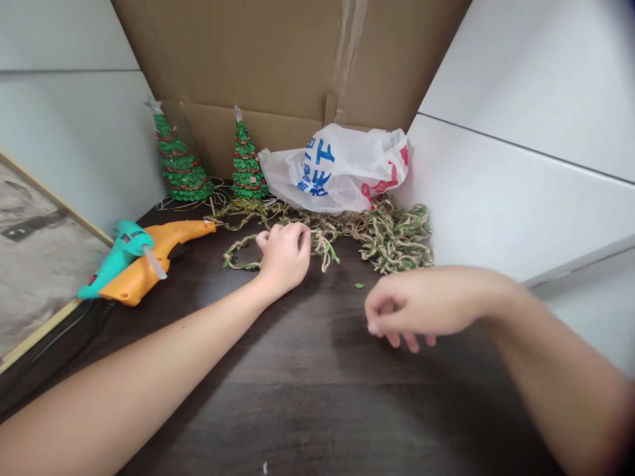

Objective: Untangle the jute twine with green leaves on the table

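Observation:
My left hand [286,256] is closed on the leafy twine [241,266], a thin green-and-tan cord that loops out to its left; a short tuft of it shows just right of the fingers. Over the dark tabletop [297,370], my right hand [404,307] hangs with curled fingers, thumb and index close together. Whether anything small is between them cannot be made out. Behind it at the right lies a tangled heap of the same leafy twine [399,238]. One loose green leaf [359,285] rests between my hands.
Two small green trees [181,165] with red trim stand at the back left. Beside them is a white plastic bag [342,168]. A teal and an orange glue gun [133,281] lie at the left. Cardboard [278,59] rises behind; white panels flank both sides.

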`<state>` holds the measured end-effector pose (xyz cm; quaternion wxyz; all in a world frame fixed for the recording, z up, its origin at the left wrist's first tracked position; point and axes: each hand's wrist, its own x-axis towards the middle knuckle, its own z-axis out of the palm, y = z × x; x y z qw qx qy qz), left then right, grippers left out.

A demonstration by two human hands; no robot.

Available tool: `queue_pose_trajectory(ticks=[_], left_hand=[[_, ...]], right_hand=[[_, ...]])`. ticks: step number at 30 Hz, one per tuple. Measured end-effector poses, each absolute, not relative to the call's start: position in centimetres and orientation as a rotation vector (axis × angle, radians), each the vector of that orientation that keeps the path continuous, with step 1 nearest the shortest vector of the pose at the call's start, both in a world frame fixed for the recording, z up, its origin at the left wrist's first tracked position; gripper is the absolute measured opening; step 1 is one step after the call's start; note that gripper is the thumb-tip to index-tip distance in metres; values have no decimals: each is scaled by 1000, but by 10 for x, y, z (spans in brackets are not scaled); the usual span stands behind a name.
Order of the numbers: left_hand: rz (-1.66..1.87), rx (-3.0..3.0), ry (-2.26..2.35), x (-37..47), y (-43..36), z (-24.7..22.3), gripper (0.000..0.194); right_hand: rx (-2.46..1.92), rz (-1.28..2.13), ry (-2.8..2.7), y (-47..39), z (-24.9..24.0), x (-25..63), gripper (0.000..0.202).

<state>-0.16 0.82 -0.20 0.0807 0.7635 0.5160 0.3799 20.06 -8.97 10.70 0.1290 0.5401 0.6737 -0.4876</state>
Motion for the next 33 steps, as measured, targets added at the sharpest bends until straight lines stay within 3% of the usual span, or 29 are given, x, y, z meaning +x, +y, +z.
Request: queue_pose_trajectory(ticks=[4,7,10,19,23,27,29,31,33], left_hand=[[1122,2280,1515,-1,8,-1,22],[1121,2283,1516,-1,7,-1,21],[1124,2283,1523,-1,7,0,20],[1104,2303,1517,-1,5,3,20],[1123,2318,1432,-2,2,5,18],[1168,2371,1333,-2,-3,6,19],[1182,2384,1316,-3,-3,6,20],[1203,2383,1320,-3,-3,7,19],[1237,2362,1343,-3,-2,8,19]], right_hand=[[1712,-1416,2037,-70,75,218,20],[2242,-668,2692,-50,58,218,21],[2622,-398,3079,-50,35,192,25],[2351,-199,3435,-61,-4,139,41],[2669,-479,3241,-50,-6,146,50],[2549,-1314,3148,-43,-9,148,22],[2465,-1708,3000,-41,-9,149,22],[2428,-1860,2917,-41,-6,149,27],[2375,-1783,2972,-41,-3,150,29]])
